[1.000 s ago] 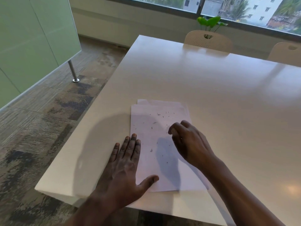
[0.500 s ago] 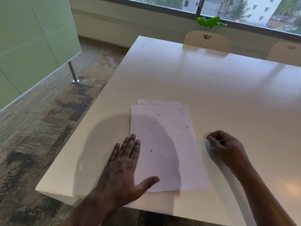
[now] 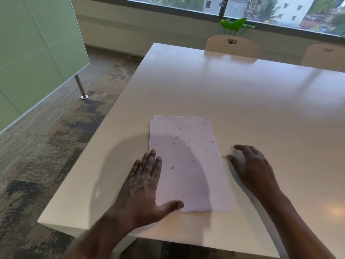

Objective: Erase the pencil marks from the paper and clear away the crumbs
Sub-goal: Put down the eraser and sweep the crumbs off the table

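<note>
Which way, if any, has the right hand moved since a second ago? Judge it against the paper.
Yes. The right hand has moved rightward, off the paper, over the table beside its right edge.

One wide-angle view only, from the person's head, tilted forward and down, close above the left hand (image 3: 143, 186) and right hand (image 3: 255, 169). Past the fingertips (image 3: 153, 151) the table (image 3: 242, 101) stretches away to the chairs (image 3: 232, 46) and the window (image 3: 168, 4) at the frame's top edge.

Bare left hand (image 3: 143, 182), right hand (image 3: 255, 171); forearms seemingly bare.
</note>
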The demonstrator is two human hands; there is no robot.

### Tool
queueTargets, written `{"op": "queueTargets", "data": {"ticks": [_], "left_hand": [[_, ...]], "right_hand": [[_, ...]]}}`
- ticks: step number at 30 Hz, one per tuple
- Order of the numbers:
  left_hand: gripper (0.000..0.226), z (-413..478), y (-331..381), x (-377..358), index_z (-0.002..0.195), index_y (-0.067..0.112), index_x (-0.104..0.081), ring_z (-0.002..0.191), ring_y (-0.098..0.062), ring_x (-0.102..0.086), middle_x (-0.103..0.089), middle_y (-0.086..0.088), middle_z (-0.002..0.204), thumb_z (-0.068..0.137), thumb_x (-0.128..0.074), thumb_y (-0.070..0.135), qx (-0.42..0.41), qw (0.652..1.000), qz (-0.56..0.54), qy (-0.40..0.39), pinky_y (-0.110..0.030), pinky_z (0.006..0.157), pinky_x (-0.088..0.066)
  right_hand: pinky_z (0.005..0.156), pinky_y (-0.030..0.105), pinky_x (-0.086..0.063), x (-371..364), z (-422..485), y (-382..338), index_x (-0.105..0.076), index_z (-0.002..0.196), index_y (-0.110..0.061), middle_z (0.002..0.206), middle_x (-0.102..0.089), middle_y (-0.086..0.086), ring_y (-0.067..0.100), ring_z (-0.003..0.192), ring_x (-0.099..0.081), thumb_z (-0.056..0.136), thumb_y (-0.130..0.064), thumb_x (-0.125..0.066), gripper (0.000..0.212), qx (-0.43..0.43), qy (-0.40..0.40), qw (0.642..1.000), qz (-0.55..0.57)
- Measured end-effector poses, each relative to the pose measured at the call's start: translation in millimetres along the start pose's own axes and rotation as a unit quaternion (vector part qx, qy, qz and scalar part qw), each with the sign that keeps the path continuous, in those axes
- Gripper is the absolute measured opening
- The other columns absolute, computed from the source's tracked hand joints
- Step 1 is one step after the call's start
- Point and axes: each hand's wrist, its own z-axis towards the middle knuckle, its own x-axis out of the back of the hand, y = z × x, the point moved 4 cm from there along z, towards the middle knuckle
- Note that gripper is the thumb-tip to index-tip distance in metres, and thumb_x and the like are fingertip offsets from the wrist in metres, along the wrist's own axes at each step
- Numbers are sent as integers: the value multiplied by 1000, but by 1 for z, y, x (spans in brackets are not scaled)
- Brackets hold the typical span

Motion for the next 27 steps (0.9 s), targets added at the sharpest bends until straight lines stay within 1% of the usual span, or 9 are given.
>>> {"op": "queueTargets", "data": {"ticks": [3,5,7,10,13,17,20,22,27], "left_hand": [[139,3,1,0,156,17,31,149,-13,38,43,-1,160,51,11,106,-2,1000,11,-7,-35,126,17],[136,3,0,-1,155,18,32,149,-12,38,43,0,161,53,12,105,-5,1000,6,-2,-35,126,16],[131,3,-2,-2,155,19,31,149,-11,38,42,0,161,56,13,102,-11,1000,0,5,-35,125,17],[126,3,-2,-3,154,18,32,149,-13,38,43,-2,160,60,13,99,-15,1000,12,11,-35,123,17],[125,2,-2,-4,156,17,28,151,-15,35,39,-3,162,63,10,99,-15,999,-4,28,-36,124,15],[120,3,-5,-6,163,10,-2,159,-24,5,9,-9,171,80,-11,96,-31,997,-18,70,-39,123,0],[121,2,-4,-9,160,16,19,155,-17,27,30,-4,167,74,-2,98,-29,997,-16,74,-39,124,9],[120,2,-4,-5,161,16,14,155,-17,24,25,-4,169,75,-5,98,-28,995,-25,89,-39,124,7],[116,2,-4,-10,162,5,-19,158,-27,-13,-11,-15,171,84,-22,92,-33,997,-1,73,-44,121,-12]], "right_hand": [[122,38,-26,-19,3,-30,-35,156,-12,163,-33,6,24,150,-31,91,-75,-33,91,44,-113,993,-13],[128,38,-2,-38,13,-43,-3,162,-15,168,4,1,18,156,4,84,-85,-7,105,63,-189,978,-59],[127,41,8,-51,24,-53,11,160,-15,166,20,5,18,153,20,83,-87,0,107,60,-233,966,-91],[126,41,12,-60,27,-67,16,158,-12,165,26,9,21,152,25,86,-84,-7,104,66,-270,954,-116],[125,36,12,-59,1,-92,20,157,-18,160,31,2,17,150,27,82,-86,-6,104,117,-301,941,-104],[128,34,4,-55,-2,-117,13,159,-25,163,20,-6,10,152,19,83,-83,-7,98,183,-302,934,-56],[127,34,2,-62,47,-109,2,161,-20,167,10,0,15,155,10,88,-79,-13,96,175,-241,954,-47],[126,34,2,-74,78,-98,-1,162,-13,169,5,7,20,156,7,92,-78,-17,97,148,-229,960,-68],[126,35,5,-87,69,-106,7,161,-15,167,14,5,18,155,14,89,-81,-16,100,173,-279,941,-88]]}}
